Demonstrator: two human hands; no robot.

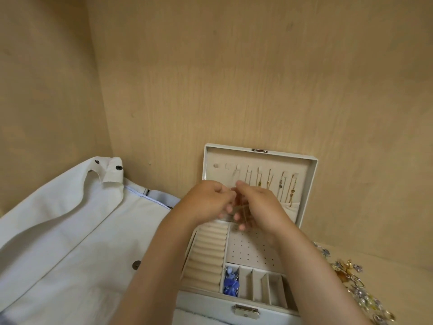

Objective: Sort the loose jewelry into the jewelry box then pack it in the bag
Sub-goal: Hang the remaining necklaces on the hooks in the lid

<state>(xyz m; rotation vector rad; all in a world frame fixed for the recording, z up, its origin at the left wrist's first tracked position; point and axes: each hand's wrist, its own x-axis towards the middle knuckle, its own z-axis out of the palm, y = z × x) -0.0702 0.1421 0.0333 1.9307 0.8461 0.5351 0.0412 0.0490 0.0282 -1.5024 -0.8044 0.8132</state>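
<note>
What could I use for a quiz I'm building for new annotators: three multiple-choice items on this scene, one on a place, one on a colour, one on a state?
1. Where does the loose jewelry lie?
A) left of the jewelry box
B) right of the box
C) behind the box

2. What colour are the pieces in the box's leftmost small front compartment?
A) blue
B) red
C) green

3. How is the box's lid?
A) shut and latched
B) taken off, lying flat
C) open, standing up before the wooden wall

Answers:
1 B: the pile lies on the surface at the box's right.
2 A: blue pieces sit in that compartment.
3 C: the lid's inside faces the camera, with chains hung in it.
</note>
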